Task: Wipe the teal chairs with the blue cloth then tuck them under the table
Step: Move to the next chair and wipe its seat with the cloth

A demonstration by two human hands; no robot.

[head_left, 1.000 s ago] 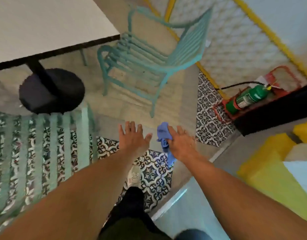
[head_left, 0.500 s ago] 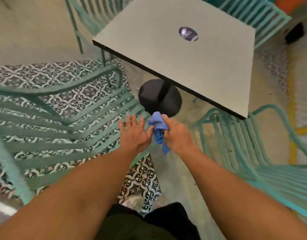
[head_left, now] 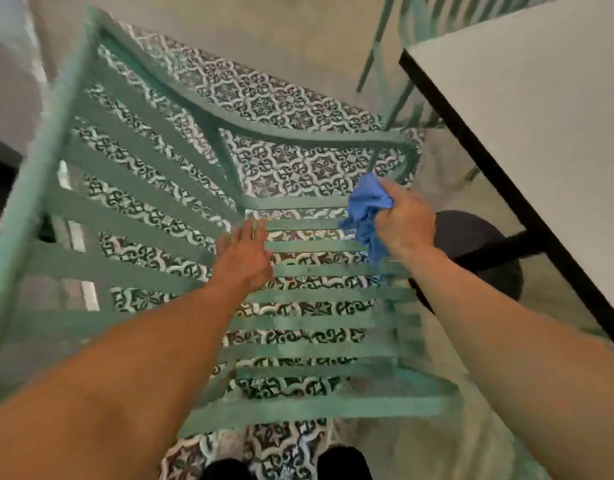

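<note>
The right hand [head_left: 404, 221] has its fingers curled round the bunched blue cloth [head_left: 366, 211], held above the front right part of the slatted seat of the nearest teal chair [head_left: 298, 323]; whether the cloth touches a slat cannot be told through the blur. This placing suggests wiping is about to start at the seat's front edge or armrest. The left hand [head_left: 245, 256] is held flat with fingers straight, grasping nothing, over the middle slats, probably to steady the chair. The chair stands clear of the desk [head_left: 540, 116], not yet tucked in. The desk's black pedestal base [head_left: 471, 244] lies just beside the chair's right side and may obstruct the legs during tucking. A second teal chair [head_left: 399, 39] stands beyond the desk corner. Patterned floor tiles [head_left: 281, 109] show through the slats.
</note>
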